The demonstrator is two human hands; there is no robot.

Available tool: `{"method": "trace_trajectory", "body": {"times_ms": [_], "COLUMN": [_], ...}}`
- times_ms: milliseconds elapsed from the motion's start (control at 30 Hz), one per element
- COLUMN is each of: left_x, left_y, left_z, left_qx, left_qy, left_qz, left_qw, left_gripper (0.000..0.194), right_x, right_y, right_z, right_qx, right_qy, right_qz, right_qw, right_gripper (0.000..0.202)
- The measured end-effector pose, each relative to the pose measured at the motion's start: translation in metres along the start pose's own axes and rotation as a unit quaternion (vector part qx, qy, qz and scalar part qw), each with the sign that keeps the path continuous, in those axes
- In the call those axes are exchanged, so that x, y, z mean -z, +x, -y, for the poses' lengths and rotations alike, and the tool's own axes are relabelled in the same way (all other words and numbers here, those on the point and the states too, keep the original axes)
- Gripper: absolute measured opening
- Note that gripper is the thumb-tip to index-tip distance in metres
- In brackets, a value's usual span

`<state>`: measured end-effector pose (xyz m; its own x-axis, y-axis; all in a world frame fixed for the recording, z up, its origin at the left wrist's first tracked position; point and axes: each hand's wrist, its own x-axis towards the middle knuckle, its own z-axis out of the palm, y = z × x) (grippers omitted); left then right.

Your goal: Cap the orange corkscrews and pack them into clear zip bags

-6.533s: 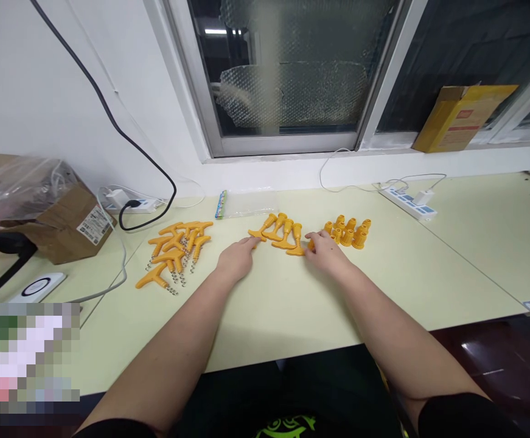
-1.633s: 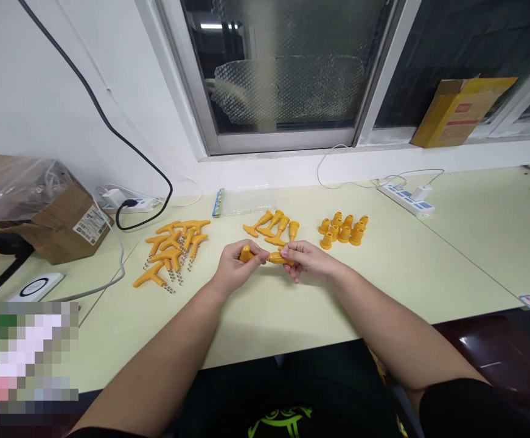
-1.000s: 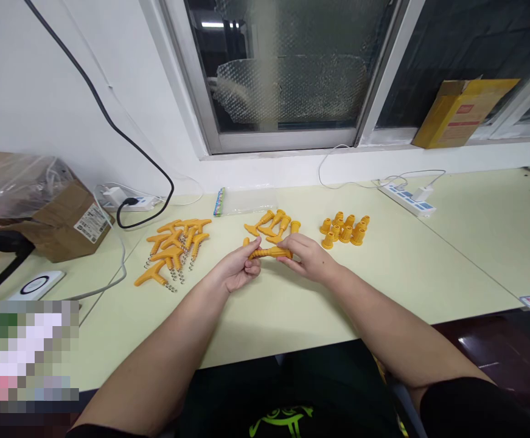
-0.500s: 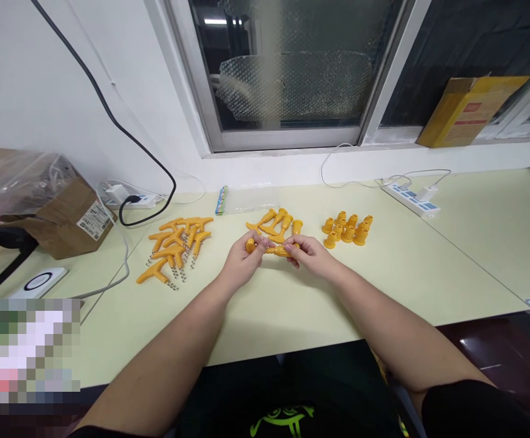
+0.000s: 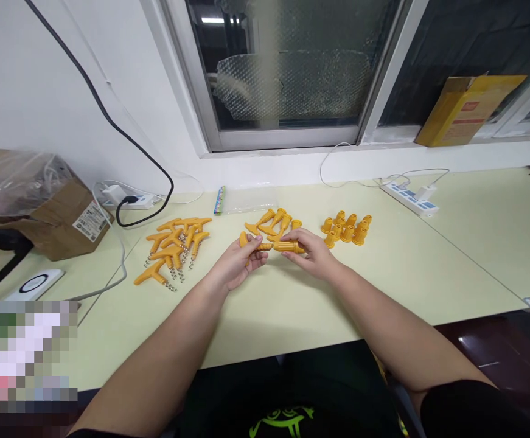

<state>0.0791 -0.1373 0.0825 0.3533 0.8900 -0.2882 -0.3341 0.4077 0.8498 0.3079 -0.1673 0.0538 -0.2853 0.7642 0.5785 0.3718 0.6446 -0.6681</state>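
Note:
My left hand (image 5: 241, 263) is closed around a yellow T-handled corkscrew (image 5: 243, 239), its spiral shaft pointing right. Facing it, a yellow ribbed sleeve (image 5: 285, 246) lies sideways in the fingers of my right hand (image 5: 313, 252). The corkscrew's tip is at the sleeve's narrow end; whether it has entered cannot be made out. Just behind my hands lie several sleeved corkscrews (image 5: 285, 224). Bare-spiral corkscrews (image 5: 173, 250) are heaped to the left. Several loose flanged sleeves (image 5: 347, 233) stand in a group at the right.
A clear plastic bag (image 5: 249, 199) lies near the wall. Power strips (image 5: 408, 199) with cables sit at the back. On the left are a cardboard box (image 5: 70, 210) and a white charging pad (image 5: 36, 283). Another carton (image 5: 470, 112) leans on the windowsill.
The corkscrew and sleeve have been turned in my hands and now line up end to end. My left fingers have shifted toward the handle, and more of the sleeve shows in my right hand.

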Motion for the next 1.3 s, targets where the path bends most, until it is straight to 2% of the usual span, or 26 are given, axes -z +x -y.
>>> {"method": "trace_trajectory", "body": {"times_ms": [100,233,300,433,500,600,667,767,833,900,1067,1133,1167,1233,1300], "left_x": [-0.001,0.001,0.003,0.007,0.009,0.01,0.009,0.01,0.011,0.012,0.01,0.009,0.009,0.01,0.014], "left_y": [-0.001,0.0,0.001,0.002,0.004,0.004,0.003,0.001,0.0,-0.001,-0.011,-0.016,-0.017,-0.016,-0.012], "left_z": [0.0,0.004,0.007,0.013,0.014,0.013,0.012,0.013,0.014,0.013,0.006,0.003,0.002,0.001,0.0], "left_qx": [-0.007,-0.026,-0.056,-0.123,-0.156,-0.214,-0.238,-0.249,-0.27,-0.316,-0.445,-0.486,-0.499,-0.507,-0.489], "left_qy": [0.005,0.024,0.049,0.104,0.139,0.22,0.265,0.296,0.316,0.339,0.406,0.435,0.448,0.467,0.473], "left_qz": [0.012,0.027,0.041,0.08,0.086,0.055,0.043,0.063,0.081,0.101,0.181,0.192,0.188,0.159,0.093], "left_qw": [1.0,0.999,0.996,0.984,0.974,0.95,0.933,0.92,0.906,0.881,0.777,0.733,0.718,0.707,0.727], "left_gripper": [0.042,0.05,0.053,0.055,0.054,0.048,0.044,0.037,0.033,0.028,0.013,0.011,0.012,0.013,0.014], "right_x": [-0.001,-0.004,-0.005,-0.007,-0.008,-0.009,-0.009,-0.008,-0.005,-0.001,0.005,0.006,0.006,0.006,0.009], "right_y": [-0.001,-0.001,-0.002,-0.002,-0.002,-0.001,0.001,0.003,0.005,0.007,0.011,0.012,0.012,0.011,0.011], "right_z": [0.0,-0.001,-0.002,-0.001,-0.001,0.0,0.001,0.005,0.01,0.013,0.018,0.019,0.019,0.02,0.019], "right_qx": [-0.022,-0.075,-0.102,-0.113,-0.138,-0.195,-0.224,-0.269,-0.313,-0.366,-0.486,-0.506,-0.505,-0.486,-0.471], "right_qy": [0.016,0.078,0.116,0.162,0.209,0.287,0.318,0.34,0.362,0.395,0.473,0.481,0.483,0.484,0.478], "right_qz": [-0.016,-0.018,-0.011,-0.004,-0.009,-0.002,0.013,0.056,0.092,0.126,0.216,0.245,0.241,0.191,0.131], "right_qw": [0.999,0.994,0.988,0.98,0.968,0.938,0.921,0.899,0.873,0.833,0.703,0.672,0.674,0.702,0.729], "right_gripper": [0.032,0.034,0.035,0.032,0.035,0.042,0.043,0.042,0.042,0.04,0.027,0.023,0.023,0.023,0.029]}}
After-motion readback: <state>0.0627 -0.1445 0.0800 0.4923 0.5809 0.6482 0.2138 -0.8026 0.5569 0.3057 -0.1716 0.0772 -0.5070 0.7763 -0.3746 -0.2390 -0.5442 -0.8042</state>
